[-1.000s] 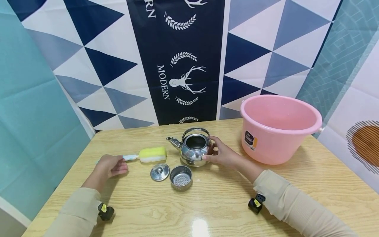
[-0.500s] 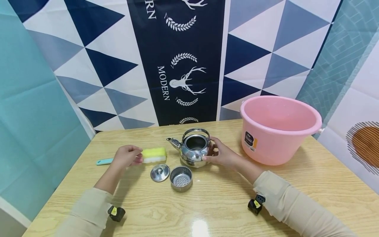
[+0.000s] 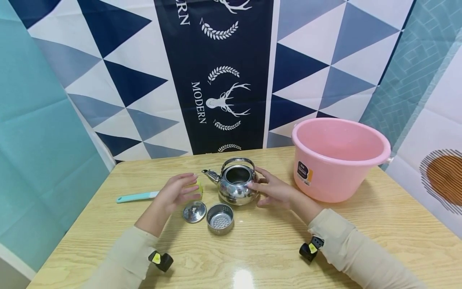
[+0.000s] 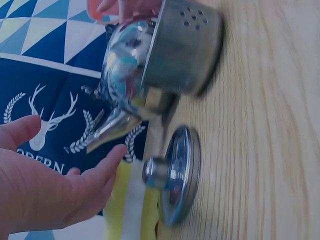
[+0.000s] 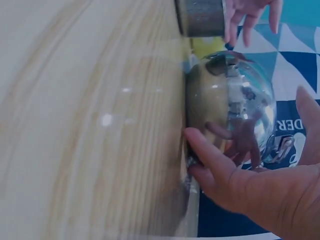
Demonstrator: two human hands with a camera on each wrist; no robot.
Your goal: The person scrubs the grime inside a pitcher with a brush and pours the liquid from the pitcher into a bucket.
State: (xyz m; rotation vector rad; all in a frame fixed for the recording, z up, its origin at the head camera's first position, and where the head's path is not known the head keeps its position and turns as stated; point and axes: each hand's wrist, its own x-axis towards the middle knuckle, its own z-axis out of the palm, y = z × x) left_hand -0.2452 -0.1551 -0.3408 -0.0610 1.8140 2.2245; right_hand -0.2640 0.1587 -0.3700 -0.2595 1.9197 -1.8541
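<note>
Left hand [image 3: 176, 192] and right hand [image 3: 277, 192], spread, flank kettle [image 3: 234, 192] on woodgrain table [image 3: 202, 257] (patterned backdrop [image 3: 173, 104]).

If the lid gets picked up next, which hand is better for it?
Probably the left hand: it holds nothing, its fingers are open, and the lid is close by. The right hand is farther off, across the kettle.

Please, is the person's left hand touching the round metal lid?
Apart. The left wrist view shows a gap between the left hand and the lid, with the sponge visible through it.
</note>
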